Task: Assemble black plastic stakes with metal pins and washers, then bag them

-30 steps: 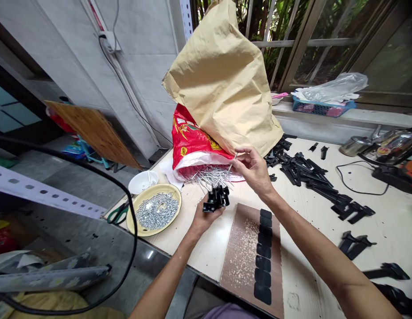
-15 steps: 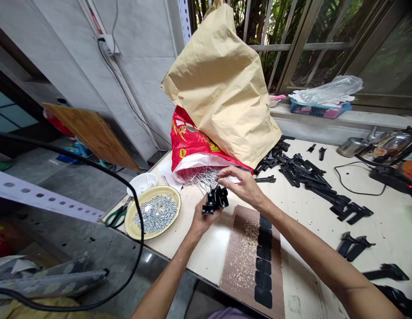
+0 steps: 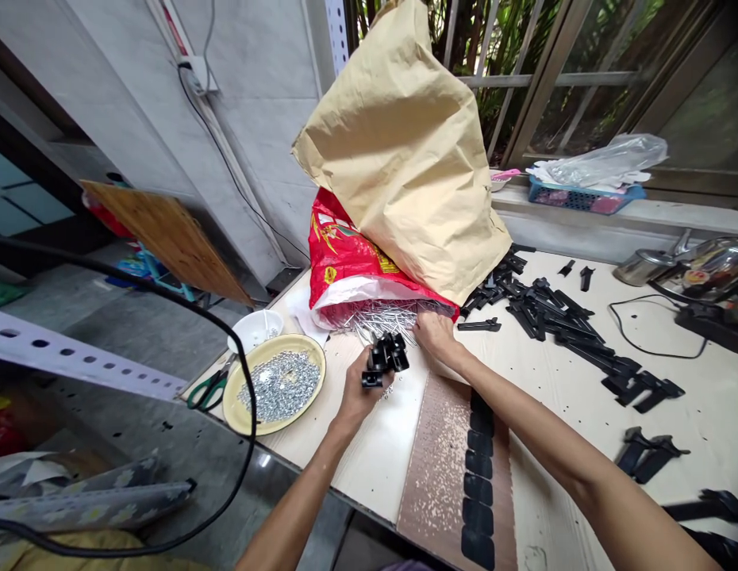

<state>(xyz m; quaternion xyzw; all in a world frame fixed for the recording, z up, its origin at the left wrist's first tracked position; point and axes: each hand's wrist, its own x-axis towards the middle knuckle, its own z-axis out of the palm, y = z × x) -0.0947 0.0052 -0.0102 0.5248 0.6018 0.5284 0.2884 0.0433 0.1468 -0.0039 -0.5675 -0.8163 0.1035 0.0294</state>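
While the left hand (image 3: 358,393) holds a bundle of black plastic pieces (image 3: 386,354) above the counter (image 3: 363,464), its fingers wrapped around them, the right hand (image 3: 436,333) is at the mouth of a red bag (image 3: 339,242), beside thin metal pins (image 3: 374,320); its fingers are curled, but whether they grip a pin cannot be seen. The bag lies toward the counter's far edge, partly covered by a large tan paper sack (image 3: 401,159), and pins spill from its opening. At the near-left corner are green-handled scissors (image 3: 205,390) and a yellow dish (image 3: 232,409) of small silver bits, with a white bowl (image 3: 245,327) by the left edge. A brown board (image 3: 429,492) bearing a row of black pads (image 3: 478,476) reaches the near edge.
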